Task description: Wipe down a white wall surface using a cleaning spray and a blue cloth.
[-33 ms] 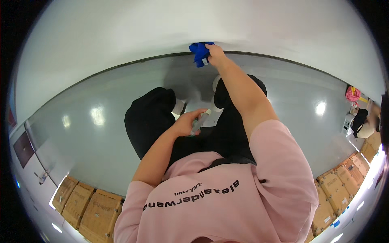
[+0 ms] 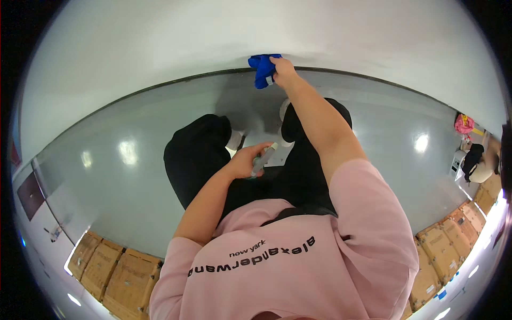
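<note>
My right hand [image 2: 284,72] reaches far forward, its fingers closed on a bunched blue cloth [image 2: 263,66]. The cloth is pressed against the foot of the white wall [image 2: 341,32], and part of it hangs down past the dark line where wall meets floor. A small pale tag shows on the cloth by my fingers. Close to my body, between my knees, my left hand [image 2: 244,161] grips a spray bottle [image 2: 262,160] with a grey head and whitish nozzle. Most of the bottle's body is hidden behind the hand and head; a bit of green shows there.
Glossy grey floor [image 2: 128,186] spreads around my bent legs in black trousers. Brown crates [image 2: 128,282] stand behind me at lower left, with more crates [image 2: 442,250] at lower right. To the far right are a pink bag [image 2: 464,124] and a black item [image 2: 472,161].
</note>
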